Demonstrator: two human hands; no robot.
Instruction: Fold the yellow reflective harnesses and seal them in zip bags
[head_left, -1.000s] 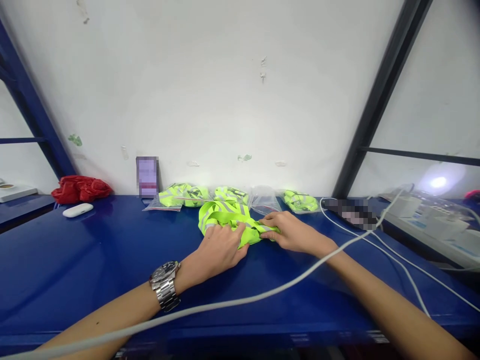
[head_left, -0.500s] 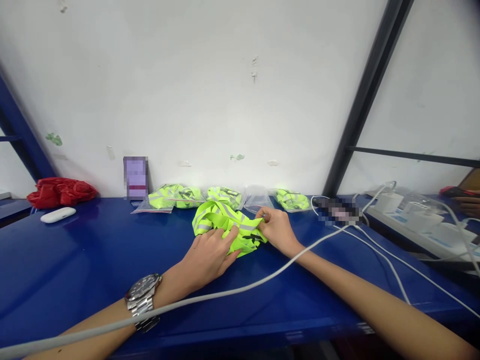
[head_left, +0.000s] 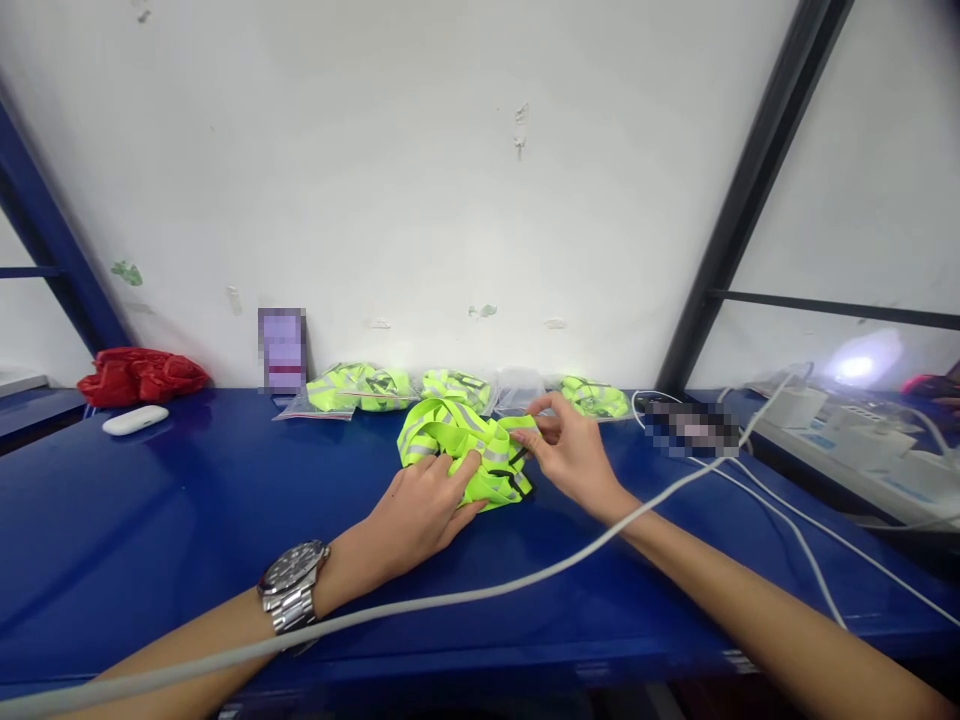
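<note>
A bundle of neon yellow-green straps [head_left: 469, 440] with grey reflective stripes and black parts lies loosely folded on the blue table [head_left: 225, 500]. My left hand [head_left: 424, 505], below a silver wristwatch [head_left: 294, 580], presses on and grips the near left side of the bundle with curled fingers. At its right side, my right hand [head_left: 574, 450] pinches a strap end between thumb and fingers, a little above the table. Behind the bundle, similar yellow-green straps in clear bags [head_left: 360, 388] lie along the wall, with another bagged set [head_left: 592, 397] at the right.
Red plastic [head_left: 142, 377] and a white case [head_left: 135, 420] sit at the left. A blurred phone [head_left: 283, 350] leans on the wall. At the right are a dark device [head_left: 690, 428] and chargers [head_left: 795, 408]. A white cable [head_left: 480, 595] crosses in front of both arms.
My right hand has shifted its fingers on the bundle and lifted a strap end slightly. My left hand stays on the bundle. The whole view has moved a little.
</note>
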